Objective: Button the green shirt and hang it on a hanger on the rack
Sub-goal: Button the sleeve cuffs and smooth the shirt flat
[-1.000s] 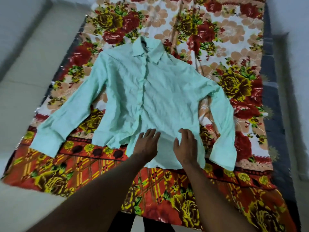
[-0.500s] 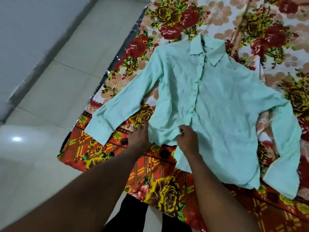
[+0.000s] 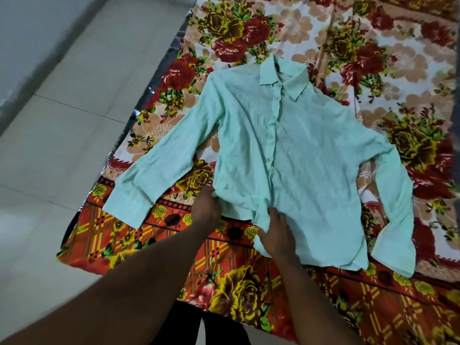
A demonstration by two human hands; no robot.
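Two bare hands meet the near end of the green shirt (image 3: 311, 170), which lies front side up and spread flat on a floral blanket (image 3: 249, 295) laid over a pale tiled floor (image 3: 74, 108). The shirt's collar (image 3: 281, 80) points away from the person and its hem is the part nearest them, so both hands reach it from below with the forearms stretched forward. The left hand (image 3: 206, 210) sits at the hem's left corner, beside the side seam, its fingers curled into the edge of the cloth and gripping it; the fabric puckers into small folds just there. The right hand (image 3: 278, 232) lies a little nearer the person and to the right, on the bottom of the button strip, with its fingers bent and pinching the front edge of the shirt. Between the two hands runs the lower left front panel. Small pale buttons (image 3: 271, 138) show in a line up the strip from the hands toward the collar. One sleeve (image 3: 154, 175) slants out to the person's left with its cuff resting on the blanket's red checked border; the other sleeve (image 3: 398, 207) bends down along the right side, well apart from either hand.
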